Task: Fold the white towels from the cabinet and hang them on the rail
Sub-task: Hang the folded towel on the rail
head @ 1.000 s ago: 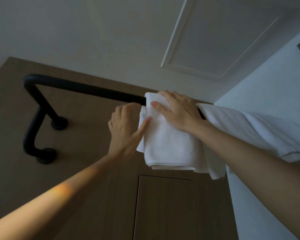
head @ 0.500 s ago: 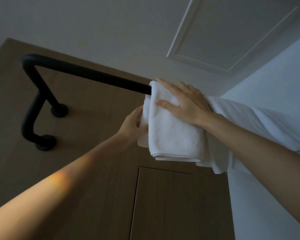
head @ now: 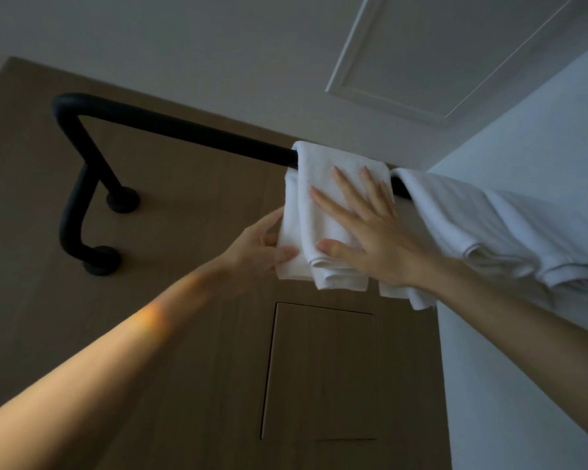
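A folded white towel (head: 323,184) hangs over the black rail (head: 184,130), which runs from upper left to the right. My right hand (head: 364,225) lies flat on the towel's front with fingers spread. My left hand (head: 258,245) pinches the towel's lower left edge, thumb in front and fingers behind the cloth. More white towels (head: 489,225) are draped over the rail further right, partly behind my right forearm.
The rail bends down at its left end to two round black wall mounts (head: 123,200). Behind it is a brown wood-panelled wall with a rectangular flush panel (head: 319,371). A white wall (head: 523,334) stands at the right, a white ceiling hatch (head: 438,56) above.
My right hand has slid down the towel's front from the rail top. My left hand moved lower along the left edge and now pinches near the bottom corner.
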{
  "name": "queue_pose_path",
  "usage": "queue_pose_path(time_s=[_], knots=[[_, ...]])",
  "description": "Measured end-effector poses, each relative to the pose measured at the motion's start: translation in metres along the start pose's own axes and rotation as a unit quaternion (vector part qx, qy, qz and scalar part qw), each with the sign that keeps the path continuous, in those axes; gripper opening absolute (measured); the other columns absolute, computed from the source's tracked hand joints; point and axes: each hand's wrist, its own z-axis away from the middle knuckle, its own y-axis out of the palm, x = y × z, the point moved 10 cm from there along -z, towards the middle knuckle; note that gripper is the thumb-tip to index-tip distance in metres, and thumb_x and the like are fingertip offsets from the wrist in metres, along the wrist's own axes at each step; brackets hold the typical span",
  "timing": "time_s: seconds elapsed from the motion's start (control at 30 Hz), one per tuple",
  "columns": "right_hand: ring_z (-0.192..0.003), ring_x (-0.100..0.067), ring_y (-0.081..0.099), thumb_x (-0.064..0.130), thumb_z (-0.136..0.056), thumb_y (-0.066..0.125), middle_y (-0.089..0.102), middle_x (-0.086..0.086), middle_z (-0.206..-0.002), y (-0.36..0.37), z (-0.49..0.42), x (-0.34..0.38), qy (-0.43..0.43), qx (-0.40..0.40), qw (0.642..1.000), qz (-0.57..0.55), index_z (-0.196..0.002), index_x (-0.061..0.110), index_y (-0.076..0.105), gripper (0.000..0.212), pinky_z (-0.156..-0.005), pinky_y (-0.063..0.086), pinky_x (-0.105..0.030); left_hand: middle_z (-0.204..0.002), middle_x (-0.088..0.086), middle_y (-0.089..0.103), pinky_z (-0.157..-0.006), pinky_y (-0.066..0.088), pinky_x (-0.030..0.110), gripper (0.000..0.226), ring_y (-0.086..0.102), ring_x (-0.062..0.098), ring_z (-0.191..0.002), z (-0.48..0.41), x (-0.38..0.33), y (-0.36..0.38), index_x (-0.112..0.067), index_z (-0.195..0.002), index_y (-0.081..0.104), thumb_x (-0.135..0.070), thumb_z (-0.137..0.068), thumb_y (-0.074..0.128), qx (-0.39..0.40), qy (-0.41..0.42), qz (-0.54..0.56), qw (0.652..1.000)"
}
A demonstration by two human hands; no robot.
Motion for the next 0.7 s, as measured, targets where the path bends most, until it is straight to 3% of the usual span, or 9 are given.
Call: queue_pose_path(time_s=[0.1,0.17,0.27,0.33,0.4,0.5,0.6,0.7], knots=[[-0.142,-0.021,-0.035,0.086,-0.078,0.026,-0.029,0.009,-0.158,0.005,0.021,0.001,-0.003,0.015,1.000,-0.018,-0.147,0.050,-0.016,0.089,-0.116,-0.008,-0.059,-0.117,0.014,0.065,-0.068,0.057,0.026,0.067,0.068,0.023,-0.097,0.002,-0.004,0.010,-0.028,-0.146,0.034,0.007,-0.092,0.050,0.048,-0.008,0.039,0.998],[-0.145,-0.022,-0.029,0.075,-0.084,0.037,-0.023,0.012,-0.159,0.006,0.032,0.001,-0.011,0.018,1.000,-0.023,-0.147,0.053,-0.011,0.083,-0.117,0.000,-0.060,-0.120,0.014,0.064,-0.073,0.058,0.030,0.067,0.066,0.027,-0.103,0.003,-0.006,0.015,-0.028,-0.146,0.035,0.008,-0.092,0.050,0.056,-0.004,0.054,0.997],[-0.148,-0.018,-0.018,0.032,-0.100,0.041,-0.014,0.021,-0.160,0.008,0.039,-0.001,-0.005,0.019,0.999,-0.048,-0.142,0.063,-0.004,0.069,-0.118,0.016,-0.056,-0.121,0.015,0.063,-0.075,0.057,0.030,0.068,0.066,0.026,-0.103,0.003,-0.005,0.022,-0.027,-0.146,0.036,0.011,-0.091,0.049,0.061,-0.004,0.075,0.995],[-0.150,-0.019,-0.009,-0.003,-0.096,0.040,-0.008,0.024,-0.159,0.006,0.041,0.000,0.016,0.008,0.998,-0.058,-0.140,0.064,0.000,0.089,-0.114,0.030,-0.055,-0.122,0.014,0.063,-0.075,0.057,0.029,0.069,0.066,0.025,-0.102,0.003,-0.008,0.029,-0.027,-0.145,0.037,0.013,-0.090,0.049,0.072,-0.002,0.092,0.993],[-0.150,-0.027,-0.002,-0.018,-0.088,0.041,-0.004,0.023,-0.160,0.004,0.045,0.001,0.035,0.010,0.999,-0.036,-0.142,0.059,0.001,0.102,-0.109,0.040,-0.052,-0.125,0.014,0.062,-0.076,0.058,0.030,0.071,0.066,0.025,-0.104,0.001,-0.010,0.037,-0.027,-0.144,0.038,0.012,-0.086,0.052,0.086,0.000,0.103,0.991],[-0.149,-0.036,0.002,-0.021,-0.084,0.047,0.000,0.017,-0.162,0.003,0.054,-0.002,0.048,0.019,0.999,0.009,-0.146,0.053,0.004,0.105,-0.105,0.044,-0.047,-0.129,0.018,0.057,-0.078,0.057,0.032,0.072,0.064,0.029,-0.107,-0.005,-0.011,0.052,-0.024,-0.144,0.039,0.018,-0.086,0.047,0.093,-0.002,0.097,0.991],[-0.149,-0.034,0.002,-0.019,-0.084,0.054,0.003,0.018,-0.162,0.003,0.062,-0.014,0.060,0.000,0.998,-0.013,-0.147,0.055,0.011,0.106,-0.105,0.043,-0.044,-0.127,0.017,0.057,-0.076,0.057,0.031,0.074,0.064,0.027,-0.106,-0.011,-0.011,0.065,-0.022,-0.142,0.041,0.023,-0.084,0.042,0.083,-0.007,0.113,0.990],[-0.149,-0.032,0.000,-0.016,-0.086,0.054,0.003,0.020,-0.161,0.007,0.064,-0.017,0.061,-0.008,0.998,-0.023,-0.145,0.059,0.010,0.105,-0.108,0.039,-0.048,-0.128,0.015,0.058,-0.078,0.057,0.032,0.075,0.063,0.029,-0.110,-0.012,-0.009,0.071,-0.022,-0.142,0.042,0.023,-0.083,0.039,0.076,-0.012,0.135,0.988]])
